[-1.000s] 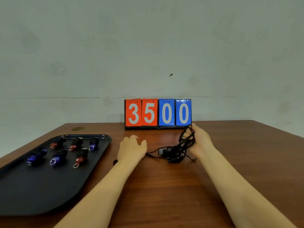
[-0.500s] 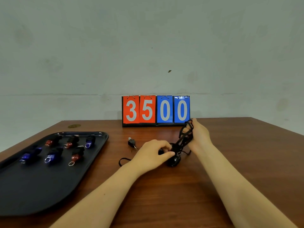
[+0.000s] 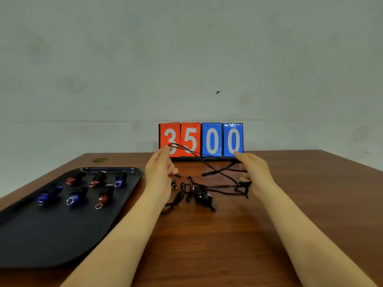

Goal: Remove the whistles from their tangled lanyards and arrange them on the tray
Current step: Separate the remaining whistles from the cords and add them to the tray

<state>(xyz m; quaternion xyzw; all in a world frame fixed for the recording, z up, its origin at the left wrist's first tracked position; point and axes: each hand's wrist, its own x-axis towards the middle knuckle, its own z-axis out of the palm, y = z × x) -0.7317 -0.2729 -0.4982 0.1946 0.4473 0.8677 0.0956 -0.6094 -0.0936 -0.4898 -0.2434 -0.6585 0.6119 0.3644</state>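
A tangle of black lanyards (image 3: 209, 175) is stretched between my two hands above the wooden table. My left hand (image 3: 160, 172) pinches a cord loop raised in front of the scoreboard. My right hand (image 3: 253, 172) holds the cords' other side with curled fingers. A dark whistle (image 3: 204, 197) hangs in the knot near the table, and a small clip with a ring (image 3: 174, 185) lies by my left hand. On the black tray (image 3: 51, 235) at the left lie several red and blue whistles (image 3: 76, 196) in two rows.
A flip scoreboard (image 3: 200, 139) reading 3500 stands at the table's far edge against the wall. A small brownish mark (image 3: 100, 160) shows on the table behind the tray. The table's right edge runs off toward the right.
Both hands have lifted and moved apart, pulling the bunched lanyards open into long strands. My left hand went from the knot on the table up to a raised loop.
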